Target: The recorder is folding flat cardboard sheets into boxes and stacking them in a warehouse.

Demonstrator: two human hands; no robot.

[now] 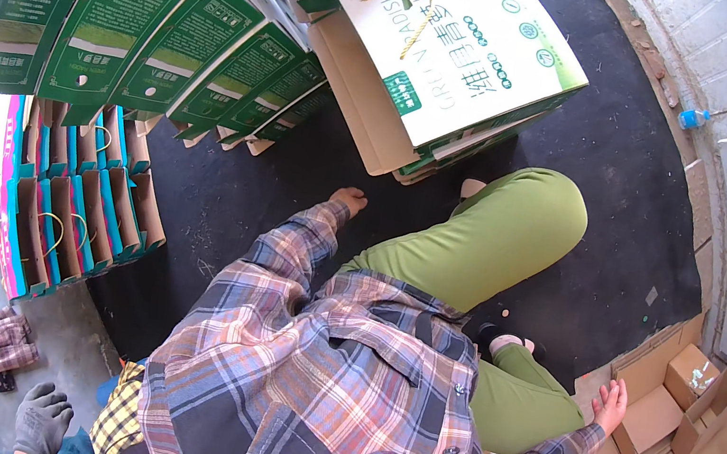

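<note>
Left hand (350,199) rested on black floor mat (234,196), fingers loosely curled, held nothing; plaid-sleeved arm stretched forward and down. Just ahead, stack of flat white-and-green cartons (449,59) lay on mat, long axis running from lower left to upper right. Right hand (611,403) open, fingers spread, palm up, empty, touching edge of brown cardboard box (674,414); arm reached out to right side, elbow bent.
</note>
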